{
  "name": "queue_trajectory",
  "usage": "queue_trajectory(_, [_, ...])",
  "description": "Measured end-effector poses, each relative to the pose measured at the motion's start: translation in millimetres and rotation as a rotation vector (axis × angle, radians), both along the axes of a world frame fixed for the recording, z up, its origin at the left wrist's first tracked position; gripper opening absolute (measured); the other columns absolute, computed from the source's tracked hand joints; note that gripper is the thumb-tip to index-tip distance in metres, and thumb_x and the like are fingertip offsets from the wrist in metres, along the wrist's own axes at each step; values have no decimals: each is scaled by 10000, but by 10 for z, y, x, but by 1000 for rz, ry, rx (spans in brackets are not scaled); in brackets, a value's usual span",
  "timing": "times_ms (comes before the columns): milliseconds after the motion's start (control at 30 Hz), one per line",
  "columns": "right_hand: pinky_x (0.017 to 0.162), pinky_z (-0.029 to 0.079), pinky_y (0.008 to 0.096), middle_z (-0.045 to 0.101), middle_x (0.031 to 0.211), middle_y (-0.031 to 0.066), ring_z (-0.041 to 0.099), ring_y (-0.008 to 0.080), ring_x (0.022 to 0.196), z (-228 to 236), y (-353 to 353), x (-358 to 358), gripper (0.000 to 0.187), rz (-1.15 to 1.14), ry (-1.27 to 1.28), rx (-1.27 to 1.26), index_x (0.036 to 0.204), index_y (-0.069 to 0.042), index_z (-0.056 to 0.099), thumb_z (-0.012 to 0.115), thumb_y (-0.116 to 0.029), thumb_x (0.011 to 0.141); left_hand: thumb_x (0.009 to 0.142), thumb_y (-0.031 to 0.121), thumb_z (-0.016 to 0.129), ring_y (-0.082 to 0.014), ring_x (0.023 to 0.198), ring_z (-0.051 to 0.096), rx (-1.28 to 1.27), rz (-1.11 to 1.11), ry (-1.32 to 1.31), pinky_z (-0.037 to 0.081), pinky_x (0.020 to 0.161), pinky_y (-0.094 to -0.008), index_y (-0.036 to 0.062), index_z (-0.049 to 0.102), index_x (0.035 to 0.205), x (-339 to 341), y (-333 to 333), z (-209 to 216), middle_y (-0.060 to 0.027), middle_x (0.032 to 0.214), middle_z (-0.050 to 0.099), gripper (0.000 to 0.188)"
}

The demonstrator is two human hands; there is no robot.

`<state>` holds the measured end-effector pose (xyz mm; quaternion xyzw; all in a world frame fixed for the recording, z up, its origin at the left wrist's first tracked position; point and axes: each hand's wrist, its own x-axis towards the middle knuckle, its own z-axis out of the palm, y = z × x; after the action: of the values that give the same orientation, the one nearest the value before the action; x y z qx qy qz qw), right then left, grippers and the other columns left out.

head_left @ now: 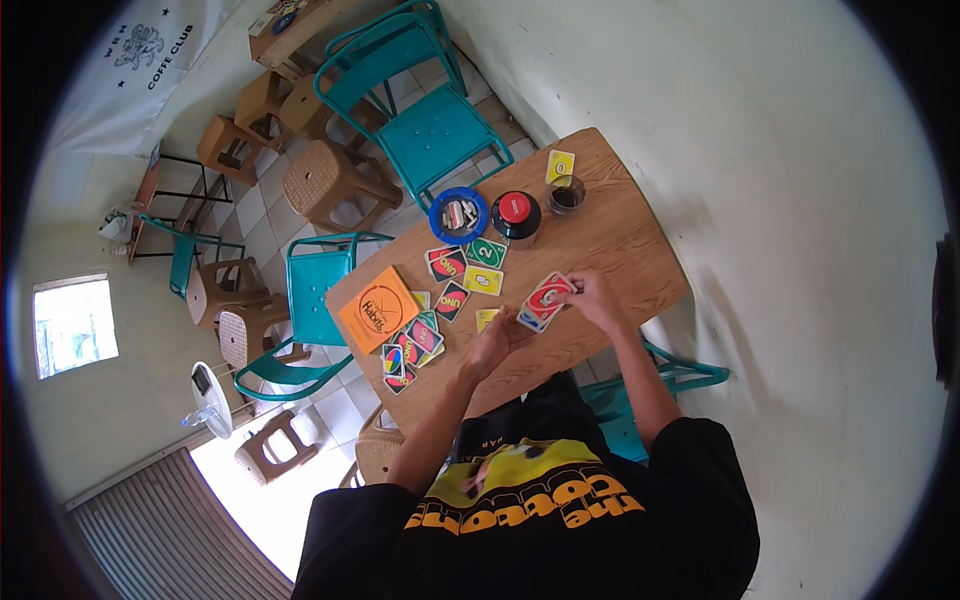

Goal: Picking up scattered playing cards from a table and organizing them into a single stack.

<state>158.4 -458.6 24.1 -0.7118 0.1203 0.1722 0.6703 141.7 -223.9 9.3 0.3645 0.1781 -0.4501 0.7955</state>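
Over the near side of the table I hold a small fan of playing cards (pixel 546 299), a red one on top and a blue one below. My right hand (pixel 597 302) is closed on the red card's right edge, thumb on its face. At the fan's lower left, my left hand (pixel 490 346) grips the blue card's end; its fingertips are partly hidden. A yellow card (pixel 486 318) lies just beyond my left hand. Farther left are face-up cards, among them a green card (pixel 486 253), a yellow card (pixel 483 280) and a black-backed card (pixel 451 300).
An orange box (pixel 380 309) sits at the table's left end, beside scattered cards (pixel 412 345). Along the far side stand a blue ashtray (pixel 436 216) with butts, a red-lidded dark jar (pixel 515 210) and a glass of dark drink (pixel 566 196). Teal chairs (pixel 440 135) and brown stools (pixel 335 180) surround the table (pixel 620 230).
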Motion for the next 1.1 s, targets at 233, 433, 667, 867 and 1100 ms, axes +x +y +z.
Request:
queue_trajectory(233, [614, 480, 283, 645, 739, 99, 621, 163, 673, -89, 457, 22, 207, 192, -76, -169, 928, 33, 628, 704, -71, 766, 986, 423, 327, -254, 1140, 520, 390, -63, -380, 428, 955, -381, 21, 396, 1319, -150, 205, -491, -130, 1303, 491, 527])
queue_trajectory(433, [695, 482, 394, 640, 856, 192, 625, 341, 813, -738, -5, 267, 243, -43, -176, -672, 978, -1, 566, 667, -73, 768, 973, 415, 380, -227, 1138, 526, 416, 97, -147, 425, 933, -346, 30, 430, 1303, -310, 474, -446, -126, 1292, 504, 510])
queue_trajectory(667, [656, 490, 355, 656, 797, 171, 640, 277, 737, -872, -255, 390, 182, -39, -140, -818, 855, 9, 641, 704, -133, 761, 976, 396, 383, -252, 1117, 546, 410, 88, -77, 428, 938, -361, 13, 448, 1277, -457, 633, -336, -144, 1249, 539, 492])
queue_trajectory(867, [648, 485, 309, 659, 754, 146, 632, 211, 691, -391, -23, 244, 178, -23, -139, -422, 859, 22, 674, 699, -121, 756, 979, 382, 385, -248, 1112, 548, 380, 118, -134, 426, 946, -366, -6, 458, 1262, -460, 594, -280, -147, 1233, 545, 487])
queue_trajectory(1100, [646, 499, 257, 677, 799, 109, 636, 129, 730, 92, 550, 84, 171, 204, -134, -207, 960, 62, 656, 630, -43, 828, 993, 368, 339, -270, 1150, 522, 55, 146, -128, 396, 1010, -416, -30, 388, 1304, -285, 462, -160, -168, 1266, 516, 508])
